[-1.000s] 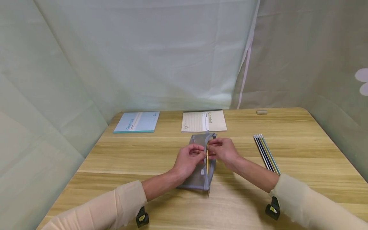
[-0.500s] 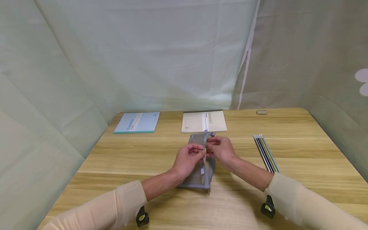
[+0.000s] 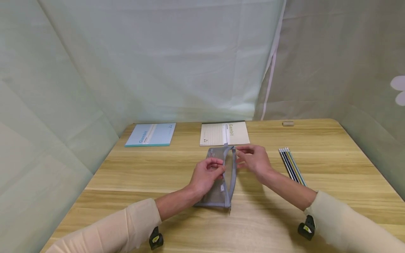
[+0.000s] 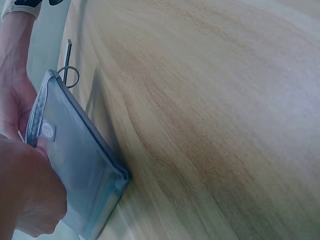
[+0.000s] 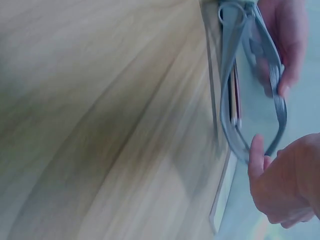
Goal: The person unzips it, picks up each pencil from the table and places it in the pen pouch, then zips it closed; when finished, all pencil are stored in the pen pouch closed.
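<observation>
A grey mesh zip pouch [image 3: 218, 191] lies on the table with its mouth gaping. My left hand [image 3: 205, 175] pinches the left edge of that mouth. On the other side, my right hand [image 3: 254, 161] is beside the right edge near the pouch's far end, with nothing seen in its fingers. In the right wrist view the right hand [image 5: 285, 180] has a fingertip at the rim. Pencils [image 5: 234, 100] show within the loop of the mouth there. Through the mesh in the left wrist view, long pale shapes show faintly inside the pouch [image 4: 75, 155].
To the right lies a row of several pencils [image 3: 291, 165], partly behind the right forearm. A blue notebook [image 3: 150, 134] and a cream notebook [image 3: 224, 133] lie along the back of the wooden table [image 3: 133, 172]. A small grey-brown cylinder [image 3: 288, 123] is at the back right.
A yellow pencil in my right hand has gone down into the pouch and out of that hand. The right hand has drawn back to the right; the left has barely moved.
</observation>
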`<action>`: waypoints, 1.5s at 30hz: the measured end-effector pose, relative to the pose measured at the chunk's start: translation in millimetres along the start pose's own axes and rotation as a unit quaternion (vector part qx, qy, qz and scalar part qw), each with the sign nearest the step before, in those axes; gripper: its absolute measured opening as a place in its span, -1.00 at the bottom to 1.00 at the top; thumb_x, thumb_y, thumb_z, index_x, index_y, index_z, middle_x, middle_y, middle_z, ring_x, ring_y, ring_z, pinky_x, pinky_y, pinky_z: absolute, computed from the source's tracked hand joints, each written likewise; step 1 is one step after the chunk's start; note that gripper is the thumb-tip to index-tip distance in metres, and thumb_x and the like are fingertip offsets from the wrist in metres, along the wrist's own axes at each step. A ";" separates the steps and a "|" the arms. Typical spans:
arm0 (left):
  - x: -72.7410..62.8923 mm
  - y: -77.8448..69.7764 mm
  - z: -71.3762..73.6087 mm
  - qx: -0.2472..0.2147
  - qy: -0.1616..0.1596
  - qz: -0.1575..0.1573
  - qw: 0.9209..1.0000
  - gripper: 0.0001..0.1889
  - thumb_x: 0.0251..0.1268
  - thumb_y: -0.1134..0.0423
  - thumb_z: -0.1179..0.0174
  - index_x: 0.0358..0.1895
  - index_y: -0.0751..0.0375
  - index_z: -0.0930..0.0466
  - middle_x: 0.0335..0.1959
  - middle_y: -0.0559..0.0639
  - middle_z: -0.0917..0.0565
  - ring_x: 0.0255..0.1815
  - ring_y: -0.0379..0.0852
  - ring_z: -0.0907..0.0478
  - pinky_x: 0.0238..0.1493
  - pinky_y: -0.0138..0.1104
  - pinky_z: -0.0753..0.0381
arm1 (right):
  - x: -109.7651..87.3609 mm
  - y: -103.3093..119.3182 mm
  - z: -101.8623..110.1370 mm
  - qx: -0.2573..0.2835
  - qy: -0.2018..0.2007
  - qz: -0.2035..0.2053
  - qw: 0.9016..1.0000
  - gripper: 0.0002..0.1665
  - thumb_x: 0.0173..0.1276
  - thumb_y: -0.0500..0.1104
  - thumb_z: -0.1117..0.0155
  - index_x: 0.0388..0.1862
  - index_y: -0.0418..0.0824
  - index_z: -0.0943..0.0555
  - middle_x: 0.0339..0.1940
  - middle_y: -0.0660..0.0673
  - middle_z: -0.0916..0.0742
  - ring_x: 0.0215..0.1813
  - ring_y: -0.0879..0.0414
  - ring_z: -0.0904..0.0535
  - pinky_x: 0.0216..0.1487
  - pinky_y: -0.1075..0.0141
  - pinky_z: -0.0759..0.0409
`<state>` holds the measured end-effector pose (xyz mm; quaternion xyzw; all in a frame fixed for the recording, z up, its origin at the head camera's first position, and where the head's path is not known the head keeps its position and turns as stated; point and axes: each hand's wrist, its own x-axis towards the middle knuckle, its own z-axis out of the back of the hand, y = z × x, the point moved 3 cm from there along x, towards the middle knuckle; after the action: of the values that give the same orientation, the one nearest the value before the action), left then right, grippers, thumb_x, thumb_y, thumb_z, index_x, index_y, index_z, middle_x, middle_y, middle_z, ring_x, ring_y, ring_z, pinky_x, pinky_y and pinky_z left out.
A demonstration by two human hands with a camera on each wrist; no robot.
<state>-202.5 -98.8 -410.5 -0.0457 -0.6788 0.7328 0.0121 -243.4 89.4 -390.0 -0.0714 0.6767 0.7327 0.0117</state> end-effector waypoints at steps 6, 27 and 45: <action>-1.5 -0.9 1.3 0.005 -0.002 0.004 1.000 -0.76 0.44 0.40 -0.35 0.07 0.42 -0.64 -0.11 0.18 -0.72 -0.16 -0.07 -0.74 -0.05 -0.27 -0.83 | 1.0 3.7 32.4 -0.071 -0.016 0.000 0.997 -0.54 0.62 -0.22 -0.28 0.39 -0.40 -0.56 0.26 -0.34 -0.68 0.23 -0.19 -0.65 0.10 0.24 -0.78; -0.7 0.0 7.3 0.024 0.001 0.008 1.000 -0.78 0.46 0.38 -0.34 0.06 0.37 -0.65 -0.11 0.15 -0.73 -0.15 -0.10 -0.74 -0.03 -0.25 -0.82 | 1.8 -20.4 143.6 -0.253 -0.034 0.021 0.967 -0.16 0.69 -0.07 -0.18 0.66 -0.50 -0.10 0.59 -0.52 -0.35 0.49 -0.44 -0.35 0.17 -0.01 -0.65; -1.0 -0.9 7.5 0.019 0.001 0.007 1.000 -0.79 0.46 0.39 -0.33 0.06 0.38 -0.64 -0.11 0.15 -0.72 -0.16 -0.10 -0.73 -0.04 -0.25 -0.82 | -5.9 -46.7 157.0 -0.288 -0.061 0.059 0.954 -0.43 0.58 -0.40 -0.16 0.48 -0.60 -0.36 0.31 -0.56 -0.60 0.26 -0.43 -0.55 -0.24 0.63 -0.53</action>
<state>-202.3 -106.2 -409.0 -0.0507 -0.6643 0.7457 0.0083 -246.2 249.8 -423.9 0.0133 0.4381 0.8987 -0.0117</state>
